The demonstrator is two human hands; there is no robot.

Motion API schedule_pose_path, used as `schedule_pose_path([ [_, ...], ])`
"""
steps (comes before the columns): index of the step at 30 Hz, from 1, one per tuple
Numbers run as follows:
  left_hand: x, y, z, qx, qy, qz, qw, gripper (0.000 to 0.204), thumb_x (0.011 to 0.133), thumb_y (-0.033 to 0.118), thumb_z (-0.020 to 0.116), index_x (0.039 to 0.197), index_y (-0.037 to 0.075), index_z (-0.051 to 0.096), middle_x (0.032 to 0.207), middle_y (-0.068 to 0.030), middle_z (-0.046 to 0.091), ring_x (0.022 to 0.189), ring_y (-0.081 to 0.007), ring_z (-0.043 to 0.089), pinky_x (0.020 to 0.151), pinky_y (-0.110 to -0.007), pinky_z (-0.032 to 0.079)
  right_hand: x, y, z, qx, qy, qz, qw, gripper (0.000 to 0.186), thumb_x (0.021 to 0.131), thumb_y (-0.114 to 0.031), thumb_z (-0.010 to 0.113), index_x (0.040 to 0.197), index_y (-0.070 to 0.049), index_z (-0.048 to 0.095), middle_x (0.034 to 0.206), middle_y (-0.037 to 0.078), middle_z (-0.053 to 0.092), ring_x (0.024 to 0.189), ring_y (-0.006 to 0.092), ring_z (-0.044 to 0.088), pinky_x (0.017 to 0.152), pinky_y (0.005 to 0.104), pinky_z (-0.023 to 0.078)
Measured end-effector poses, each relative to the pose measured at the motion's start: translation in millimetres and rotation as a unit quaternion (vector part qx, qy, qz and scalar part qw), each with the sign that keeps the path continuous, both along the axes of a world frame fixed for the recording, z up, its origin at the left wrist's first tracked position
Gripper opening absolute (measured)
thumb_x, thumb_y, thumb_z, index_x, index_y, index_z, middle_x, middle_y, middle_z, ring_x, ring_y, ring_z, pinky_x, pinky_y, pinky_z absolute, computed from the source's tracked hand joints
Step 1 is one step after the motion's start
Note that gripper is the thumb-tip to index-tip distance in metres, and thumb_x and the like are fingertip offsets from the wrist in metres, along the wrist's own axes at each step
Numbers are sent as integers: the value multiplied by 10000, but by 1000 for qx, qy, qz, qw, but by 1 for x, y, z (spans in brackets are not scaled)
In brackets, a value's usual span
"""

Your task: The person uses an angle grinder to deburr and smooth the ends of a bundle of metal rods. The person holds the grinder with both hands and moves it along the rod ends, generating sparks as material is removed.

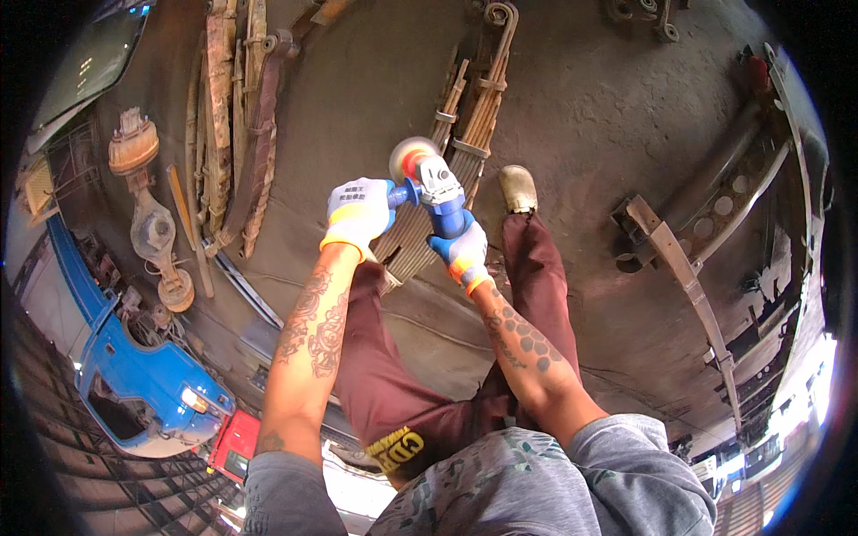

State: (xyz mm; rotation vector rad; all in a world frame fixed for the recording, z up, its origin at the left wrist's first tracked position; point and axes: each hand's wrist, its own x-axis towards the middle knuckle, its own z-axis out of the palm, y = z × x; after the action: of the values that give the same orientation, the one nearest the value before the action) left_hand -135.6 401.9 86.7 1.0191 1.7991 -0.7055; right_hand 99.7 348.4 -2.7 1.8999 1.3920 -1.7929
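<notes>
Both my hands wear white gloves with blue palms and orange cuffs, and they hold a blue angle grinder (444, 207) in front of me. My left hand (356, 213) is closed round its side handle, and my right hand (463, 251) wraps the blue body. At the tool's far left end, the round disc (414, 158) looks blurred, with an orange-red ring in it. Below the grinder a stack of long leaf springs (483, 116) lies on the floor, bound with metal clamps. My hands and the tool cover part of the stack; whether the disc touches it I cannot tell.
My shoe (518, 189) stands right of the stack. Rusty leaf springs (219, 116) and an axle (154, 228) lie at the left. A blue truck cab (147, 384) is at lower left. Dark metal frame rails (733, 192) and a long bar (684, 286) are at the right.
</notes>
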Motion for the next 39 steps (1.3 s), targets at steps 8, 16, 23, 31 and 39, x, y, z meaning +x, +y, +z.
schedule_pose_path([
  [8, -71, 4, -68, 43, -82, -104, 990, 213, 884, 301, 709, 1048, 199, 798, 1049, -140, 803, 1012, -374, 771, 878, -523, 605, -74, -15, -17, 27, -100, -56, 993, 572, 637, -293, 920, 1125, -74, 719, 961, 155, 800, 853, 307, 773, 831, 442, 606],
  [16, -131, -17, -135, 102, -121, -98, 982, 291, 897, 407, 723, 1118, 227, 782, 1131, -146, 795, 1069, -406, 749, 924, -524, 597, -138, -25, -66, 93, -194, -50, 975, 607, 603, -285, 903, 1174, -161, 738, 1027, 190, 799, 994, 398, 774, 892, 492, 612],
  [23, -157, -31, -191, 167, -147, -135, 966, 259, 899, 434, 745, 1056, 235, 799, 1053, -138, 804, 1000, -386, 767, 876, -510, 604, -168, -63, -120, 140, -210, -136, 958, 529, 673, -211, 815, 1193, -152, 733, 1018, 199, 797, 990, 425, 770, 884, 495, 608],
  [31, -161, -8, -205, 161, -130, -194, 959, 269, 909, 384, 738, 1129, 236, 781, 1094, -136, 801, 1013, -387, 764, 884, -508, 610, -179, -57, -146, 160, -223, -150, 950, 561, 666, -295, 903, 1183, -153, 739, 1006, 196, 802, 967, 419, 777, 870, 498, 613],
  [39, -152, -3, -195, 154, -118, -213, 958, 197, 916, 307, 728, 1091, 238, 788, 1066, -127, 805, 1002, -376, 771, 889, -503, 613, -173, -61, -146, 152, -210, -160, 953, 604, 648, -309, 912, 1204, -150, 739, 1032, 190, 804, 982, 415, 774, 890, 491, 615],
])
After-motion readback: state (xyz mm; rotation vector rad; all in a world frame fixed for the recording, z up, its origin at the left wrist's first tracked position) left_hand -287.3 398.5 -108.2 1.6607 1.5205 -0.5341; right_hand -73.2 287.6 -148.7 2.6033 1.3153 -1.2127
